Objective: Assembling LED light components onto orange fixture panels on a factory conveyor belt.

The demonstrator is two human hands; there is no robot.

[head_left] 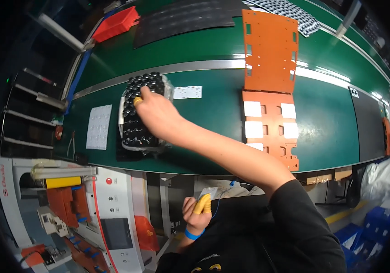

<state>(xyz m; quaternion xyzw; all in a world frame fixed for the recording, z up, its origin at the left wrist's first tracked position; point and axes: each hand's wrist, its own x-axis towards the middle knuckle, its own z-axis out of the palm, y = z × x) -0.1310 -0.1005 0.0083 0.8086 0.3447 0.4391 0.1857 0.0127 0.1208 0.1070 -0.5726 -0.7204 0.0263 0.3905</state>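
My right hand (158,113) reaches across to a bagged tray of black round parts (137,132) at the left of the bench. Its fingers are curled down onto the parts, one wearing a yellow finger cot; whatever they pinch is hidden. Low in the middle, in front of the bench edge, my left hand (197,214) grips a small flat whitish piece (209,193) between yellow-covered fingers. Right of centre lies an orange fixture (271,125) with white square plates in its pockets. Its perforated orange lid (271,50) is folded back behind it.
White sheets with rounded marks lie left of the tray (99,127) and behind it (188,92). A red bin (115,23) and black mats (185,20) are at the back. A machine with a screen (117,233) stands at lower left. A dark mat (368,129) covers the right end.
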